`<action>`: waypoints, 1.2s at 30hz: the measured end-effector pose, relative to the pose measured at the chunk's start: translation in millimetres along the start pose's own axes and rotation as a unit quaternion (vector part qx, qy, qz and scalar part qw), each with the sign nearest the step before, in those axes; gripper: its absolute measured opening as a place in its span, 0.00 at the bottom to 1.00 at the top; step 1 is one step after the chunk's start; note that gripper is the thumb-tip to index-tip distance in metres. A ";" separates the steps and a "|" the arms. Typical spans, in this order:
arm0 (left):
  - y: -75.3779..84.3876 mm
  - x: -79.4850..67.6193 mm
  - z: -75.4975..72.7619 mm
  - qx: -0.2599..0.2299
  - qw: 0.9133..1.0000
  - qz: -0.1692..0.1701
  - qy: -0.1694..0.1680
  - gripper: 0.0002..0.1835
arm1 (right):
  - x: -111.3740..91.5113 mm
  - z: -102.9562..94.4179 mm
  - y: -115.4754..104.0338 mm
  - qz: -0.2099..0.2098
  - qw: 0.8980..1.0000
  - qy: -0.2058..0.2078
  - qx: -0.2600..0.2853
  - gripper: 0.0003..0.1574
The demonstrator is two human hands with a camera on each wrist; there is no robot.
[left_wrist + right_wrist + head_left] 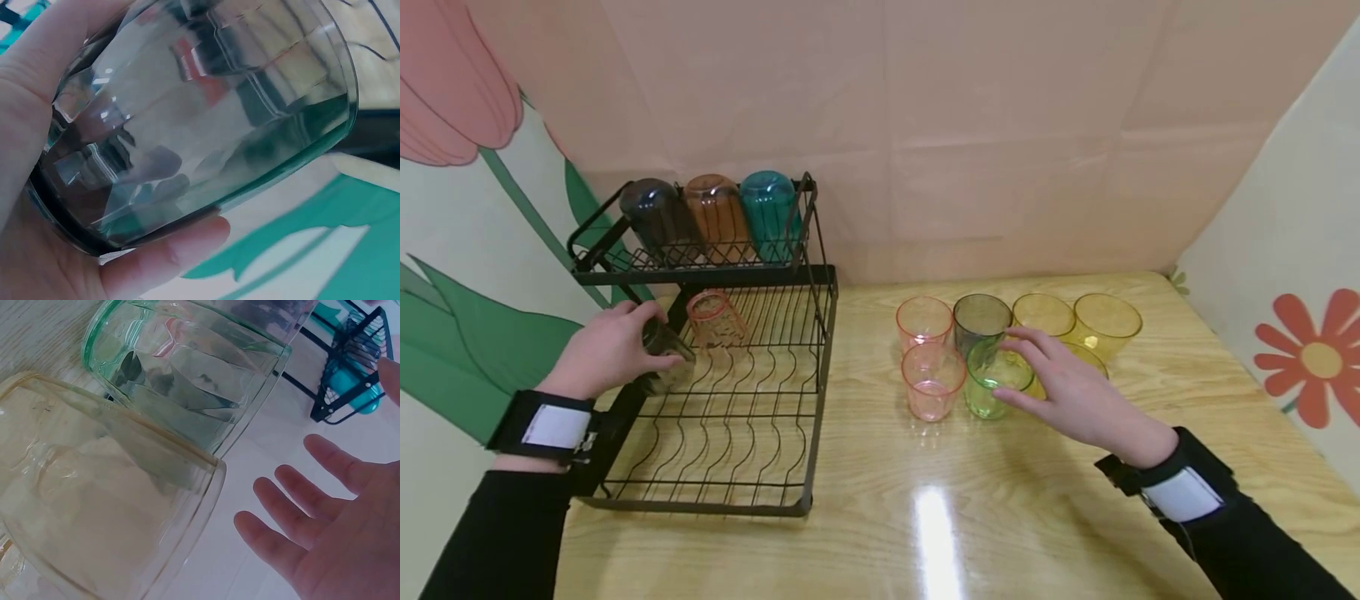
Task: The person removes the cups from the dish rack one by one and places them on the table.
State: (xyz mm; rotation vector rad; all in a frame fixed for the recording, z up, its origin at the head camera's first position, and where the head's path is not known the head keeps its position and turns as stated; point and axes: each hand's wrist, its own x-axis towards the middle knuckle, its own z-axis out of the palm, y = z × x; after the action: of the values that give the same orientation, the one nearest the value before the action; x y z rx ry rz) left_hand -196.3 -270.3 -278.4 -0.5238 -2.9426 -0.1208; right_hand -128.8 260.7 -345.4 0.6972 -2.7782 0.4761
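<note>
My left hand (606,350) grips a smoky grey glass (664,337) by its base end, fingers and thumb around it. The glass is tilted over the left side of the black dish rack's lower tier (730,417); in the left wrist view the grey glass (206,125) fills most of the picture. Just behind it a pink glass (717,321) stands upside down in the rack. Above the green glass (992,387) hovers my right hand (1071,396), fingers spread. In the right wrist view this hand (337,519) holds nothing and stays apart from the rims.
Three upturned glasses, dark grey (658,217), brown (715,212) and teal (769,212), fill the upper tier. Around the green glass, upright on the wooden table (880,533), stand two pink glasses (932,392), a grey glass (981,321) and several yellow glasses (1105,321).
</note>
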 end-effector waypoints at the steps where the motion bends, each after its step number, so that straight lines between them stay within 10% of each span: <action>1: 3.3 0.6 -0.7 0.000 1.000 0.005 0.000 0.38 | -0.2 -0.1 0.0 0.002 1.000 0.002 0.003 0.37; 16: 70.5 13.6 -3.5 -0.015 0.992 0.126 0.001 0.34 | 1.1 -7.8 -9.3 -0.005 0.996 0.040 0.084 0.41; 24: 121.8 18.6 -1.7 -0.045 0.977 0.206 -0.003 0.33 | 6.6 -0.4 -28.0 -0.007 0.970 0.074 0.230 0.50; 27: 143.3 21.6 -2.3 -0.060 0.965 0.255 0.010 0.33 | 10.2 3.7 -38.2 -0.010 0.938 0.100 0.333 0.48; 36: 196.9 28.7 -1.4 -0.130 0.909 0.390 0.072 0.31 | 25.6 19.7 -64.5 0.004 0.778 0.169 0.605 0.45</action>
State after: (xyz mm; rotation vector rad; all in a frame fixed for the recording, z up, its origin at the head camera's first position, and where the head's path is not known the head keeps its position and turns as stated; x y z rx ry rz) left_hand -154.1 -76.5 -262.0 -1.5906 -2.3580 -0.4281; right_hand -122.1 189.1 -339.5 0.6652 -1.8300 2.1833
